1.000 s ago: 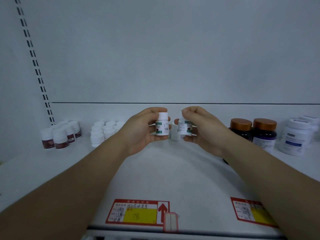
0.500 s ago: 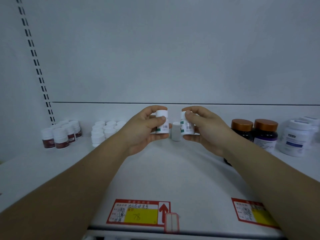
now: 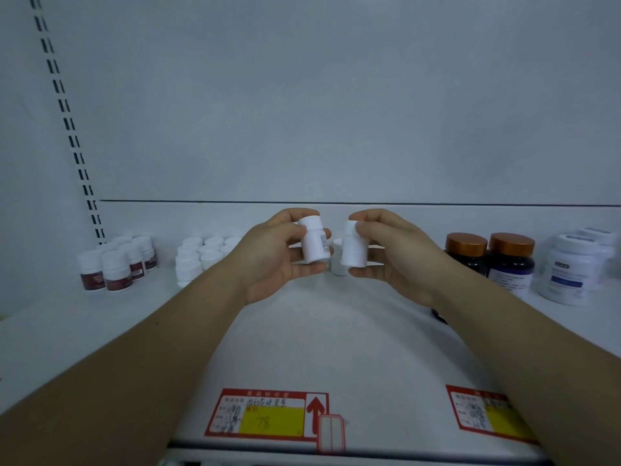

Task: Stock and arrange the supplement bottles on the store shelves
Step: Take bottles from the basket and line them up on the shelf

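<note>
My left hand grips a small white bottle between thumb and fingers, held above the white shelf. Its label's plain white side faces me, with a barcode at the right edge. My right hand grips a second small white bottle, tilted slightly, its white side toward me. Between and behind the two stands a third small white bottle on the shelf, mostly hidden by the held ones.
At the back left stand several dark-red-labelled bottles and a cluster of plain white bottles. Two dark bottles with copper caps and larger white bottles stand right. Price tags line the front edge.
Both hands have turned their bottles, so the green-printed label fronts have rotated away and the plain white sides now face me. The hands stay in the same place.
</note>
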A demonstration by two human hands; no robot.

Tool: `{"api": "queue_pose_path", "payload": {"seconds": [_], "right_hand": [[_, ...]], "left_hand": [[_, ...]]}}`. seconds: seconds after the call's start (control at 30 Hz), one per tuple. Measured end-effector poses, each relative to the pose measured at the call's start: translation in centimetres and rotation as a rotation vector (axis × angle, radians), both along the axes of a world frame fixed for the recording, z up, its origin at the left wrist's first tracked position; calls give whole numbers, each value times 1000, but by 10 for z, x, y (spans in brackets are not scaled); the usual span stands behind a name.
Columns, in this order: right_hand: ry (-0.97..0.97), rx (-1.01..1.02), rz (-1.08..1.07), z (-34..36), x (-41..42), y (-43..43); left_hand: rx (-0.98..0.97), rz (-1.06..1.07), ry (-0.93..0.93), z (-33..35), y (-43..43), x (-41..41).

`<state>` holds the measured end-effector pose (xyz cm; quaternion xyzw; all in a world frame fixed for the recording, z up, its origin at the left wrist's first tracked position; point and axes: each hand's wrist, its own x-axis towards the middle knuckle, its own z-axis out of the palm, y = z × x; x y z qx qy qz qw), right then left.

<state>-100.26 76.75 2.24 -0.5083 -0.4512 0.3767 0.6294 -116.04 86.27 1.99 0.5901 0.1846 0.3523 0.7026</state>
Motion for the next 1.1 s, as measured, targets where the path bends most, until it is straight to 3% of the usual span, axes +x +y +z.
{"api": "queue_pose_path", "payload": {"seconds": [0.27,0.53,0.93,1.1], "right_hand": [[-49,16,-22,-4,2,3],[-417,122,-134,-6,3,1],[-122,-8,3,-4,-2,0],[-79,-68,-15,-3,-1,0]], "left_hand": [[79,27,19,-4,2,1],[266,118,48,-4,3,1],[39,47,-11,0,-3,1],[35,50,36,0,-3,2]]}}
